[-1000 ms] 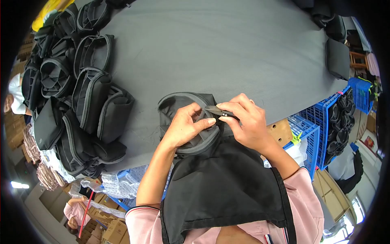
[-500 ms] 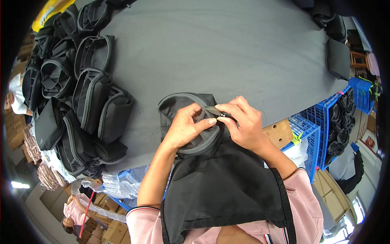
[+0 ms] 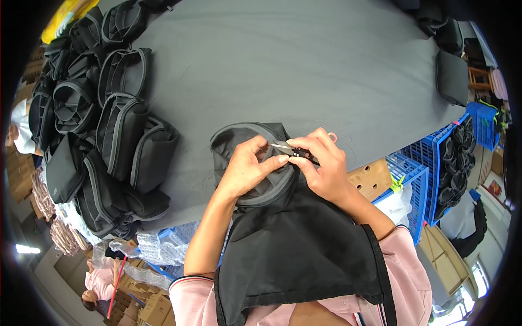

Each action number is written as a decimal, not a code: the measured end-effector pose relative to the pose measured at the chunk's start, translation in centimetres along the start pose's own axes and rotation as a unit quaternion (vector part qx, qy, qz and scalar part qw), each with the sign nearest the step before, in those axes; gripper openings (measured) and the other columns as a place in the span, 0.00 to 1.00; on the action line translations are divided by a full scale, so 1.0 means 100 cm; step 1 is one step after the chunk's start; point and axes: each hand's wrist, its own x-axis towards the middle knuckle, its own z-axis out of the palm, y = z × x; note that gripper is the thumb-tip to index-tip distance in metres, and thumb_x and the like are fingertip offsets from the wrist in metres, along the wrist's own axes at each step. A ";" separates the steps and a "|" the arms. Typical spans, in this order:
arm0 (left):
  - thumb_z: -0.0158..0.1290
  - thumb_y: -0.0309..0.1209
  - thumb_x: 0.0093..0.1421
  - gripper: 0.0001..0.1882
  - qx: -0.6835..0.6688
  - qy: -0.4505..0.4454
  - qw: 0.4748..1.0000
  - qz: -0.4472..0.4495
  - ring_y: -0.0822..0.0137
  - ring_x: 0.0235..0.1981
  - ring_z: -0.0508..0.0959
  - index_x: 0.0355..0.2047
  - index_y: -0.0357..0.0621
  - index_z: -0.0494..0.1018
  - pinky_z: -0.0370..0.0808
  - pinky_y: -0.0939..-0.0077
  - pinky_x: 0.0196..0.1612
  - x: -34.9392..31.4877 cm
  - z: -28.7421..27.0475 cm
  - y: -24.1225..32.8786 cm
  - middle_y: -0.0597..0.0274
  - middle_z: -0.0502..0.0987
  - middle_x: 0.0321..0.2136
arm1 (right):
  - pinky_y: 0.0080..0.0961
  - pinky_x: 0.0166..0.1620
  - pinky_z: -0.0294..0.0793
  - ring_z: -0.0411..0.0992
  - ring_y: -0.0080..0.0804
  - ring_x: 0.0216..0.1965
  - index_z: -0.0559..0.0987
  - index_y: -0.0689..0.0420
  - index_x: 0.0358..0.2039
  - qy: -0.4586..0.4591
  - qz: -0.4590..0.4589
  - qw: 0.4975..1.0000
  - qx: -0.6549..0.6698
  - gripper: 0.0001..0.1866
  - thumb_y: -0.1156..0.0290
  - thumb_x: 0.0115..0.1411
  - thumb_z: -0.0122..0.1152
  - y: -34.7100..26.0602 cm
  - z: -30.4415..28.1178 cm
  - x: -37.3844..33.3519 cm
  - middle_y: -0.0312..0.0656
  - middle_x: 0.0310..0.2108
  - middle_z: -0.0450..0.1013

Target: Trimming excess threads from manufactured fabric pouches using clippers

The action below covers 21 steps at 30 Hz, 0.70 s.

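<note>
In front of me on the grey table lies an open black fabric pouch (image 3: 224, 146) with a grey-edged rim. My left hand (image 3: 243, 169) is closed on the near right part of its rim, thumb and forefinger bent around the edge. Between the thumb and fingers of my right hand (image 3: 325, 165) is a small pair of thread snips (image 3: 281, 145) with dark handles. Their bright blades point left, over the pouch's rim and close to my left fingertips. The exact spot at the blade tips is too small to make out.
Many similar black pouches (image 3: 122, 130) are heaped along the table's (image 3: 283, 60) left side. Several more stand at the far right edge. Blue plastic crates (image 3: 429, 146), one filled with black pouches, stand to the right. A person in pink (image 3: 101, 280) is at the lower left.
The snips' blades look slightly more parted and shifted a little left, with my right hand turned slightly. My left hand keeps its hold on the pouch.
</note>
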 end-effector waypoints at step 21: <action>0.58 0.30 0.55 0.15 -0.031 0.049 0.997 0.044 0.76 0.33 0.72 0.39 0.35 0.70 0.70 0.80 0.40 -0.008 -0.004 -0.005 0.65 0.75 0.32 | 0.12 0.27 0.64 0.66 0.16 0.27 0.72 0.62 0.41 0.004 0.297 0.870 0.393 0.13 0.80 0.54 0.56 0.001 -0.001 -0.010 0.34 0.31 0.64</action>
